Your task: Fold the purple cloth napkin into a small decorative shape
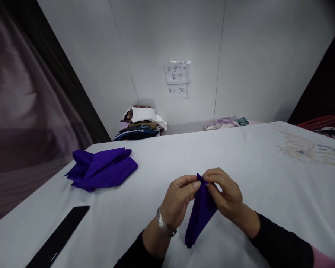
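Note:
A folded purple cloth napkin (199,216) lies narrow and pointed on the white tablecloth (262,175), its tip raised between both hands. My left hand (178,201), with a silver bracelet on the wrist, pinches the tip from the left. My right hand (226,193) pinches the same tip from the right. Both hands' fingers are closed on the cloth.
A loose pile of purple napkins (102,169) lies at the left of the table. A black flat object (58,238) sits near the front left edge. Stacked clothes (141,124) and more fabric (226,123) lie behind the table by the wall. A paper sign (178,76) hangs on the wall.

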Available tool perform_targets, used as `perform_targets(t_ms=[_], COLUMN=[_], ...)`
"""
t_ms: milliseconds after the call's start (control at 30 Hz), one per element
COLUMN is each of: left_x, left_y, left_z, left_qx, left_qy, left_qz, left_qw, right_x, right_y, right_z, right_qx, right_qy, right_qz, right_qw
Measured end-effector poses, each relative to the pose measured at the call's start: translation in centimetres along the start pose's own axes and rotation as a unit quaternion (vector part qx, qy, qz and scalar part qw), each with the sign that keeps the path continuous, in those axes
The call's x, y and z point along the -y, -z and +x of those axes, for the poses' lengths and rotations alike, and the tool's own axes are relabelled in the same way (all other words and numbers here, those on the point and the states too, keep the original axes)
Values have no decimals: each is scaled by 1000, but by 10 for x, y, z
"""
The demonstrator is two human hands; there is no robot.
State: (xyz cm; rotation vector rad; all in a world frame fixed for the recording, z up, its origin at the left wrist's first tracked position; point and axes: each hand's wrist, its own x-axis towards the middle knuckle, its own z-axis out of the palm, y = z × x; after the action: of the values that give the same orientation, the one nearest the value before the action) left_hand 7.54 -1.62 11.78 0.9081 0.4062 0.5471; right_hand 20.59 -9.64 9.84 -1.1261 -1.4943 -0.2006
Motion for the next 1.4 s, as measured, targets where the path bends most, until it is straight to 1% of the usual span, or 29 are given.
perform_targets(t_ms=[100,200,367,500,733,867,1000,1100,1233,1400], left_x=[2,4,3,2,0,1,1,2,2,0], left_y=[1,1,0,-1,-3,-4,-5,-5,-6,-6], left_z=[2,3,2,1,1,1,0,0,-1,-1], left_qx=[-11,-12,-14,-4,9,5,-7,-15,-17,-9], left_qy=[-13,-22,-12,1,13,9,-11,-19,-10,-1], left_qz=[30,37,17,-6,-41,-43,-22,-8,-10,-39], left_qw=[999,999,1000,1000,999,999,1000,1000,1000,999], right_x=[0,-1,0,0,4,7,6,5,4,6], right_y=[-1,-1,0,1,3,4,4,3,2,3], right_z=[-1,-1,-1,-2,1,1,-1,-2,0,3], right_qx=[2,6,4,1,-15,-10,8,8,10,6], right_qy=[-2,-3,1,2,31,43,28,13,14,21], right_qz=[2,4,4,6,-33,-27,-16,-24,-19,-14], right_qw=[1000,1000,1000,1000,999,999,999,1000,1000,1000])
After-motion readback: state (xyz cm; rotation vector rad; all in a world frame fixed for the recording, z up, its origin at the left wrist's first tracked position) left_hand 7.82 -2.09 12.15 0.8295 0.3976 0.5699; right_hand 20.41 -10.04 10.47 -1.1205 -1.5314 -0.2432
